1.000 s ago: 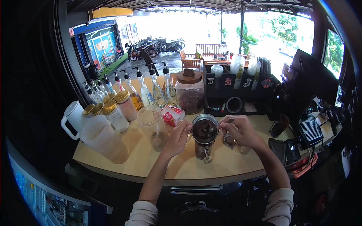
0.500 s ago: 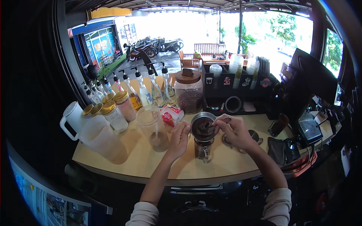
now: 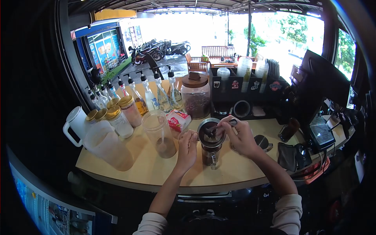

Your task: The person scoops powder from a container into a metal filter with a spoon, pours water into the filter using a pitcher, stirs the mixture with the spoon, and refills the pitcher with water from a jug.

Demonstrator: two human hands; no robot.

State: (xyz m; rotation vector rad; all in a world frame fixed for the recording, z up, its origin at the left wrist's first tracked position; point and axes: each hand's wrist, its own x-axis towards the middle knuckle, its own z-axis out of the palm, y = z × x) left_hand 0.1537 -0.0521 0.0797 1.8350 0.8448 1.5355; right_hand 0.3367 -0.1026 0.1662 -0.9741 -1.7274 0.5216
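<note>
A round metal-rimmed vessel [image 3: 201, 138] with dark contents is directly above a small glass mug [image 3: 212, 157]; I cannot tell whether it is a strainer or a cup. My left hand [image 3: 188, 147] is closed at its left side, apparently on a handle that the fingers hide. My right hand [image 3: 239, 137] pinches a spoon [image 3: 221, 126], whose lower end is down in the dark contents. Left of my left hand stands a tall clear plastic jug [image 3: 153, 124] with brown powder and a scoop inside. A red and white packet [image 3: 179, 120] lies behind.
A frosted pitcher [image 3: 105, 145], gold-lidded jars [image 3: 114, 121] and pump bottles [image 3: 161, 94] line the left. A wooden-lidded jar [image 3: 196, 98] and a black cup organiser [image 3: 246, 94] stand behind. At right are a round dark metal piece [image 3: 261, 141], a dark pouch [image 3: 287, 156] and a machine [image 3: 321, 131].
My right hand has shifted slightly left and up with the spoon, stirring the dark contents. A paler patch now shows inside the vessel. My left hand stays almost still.
</note>
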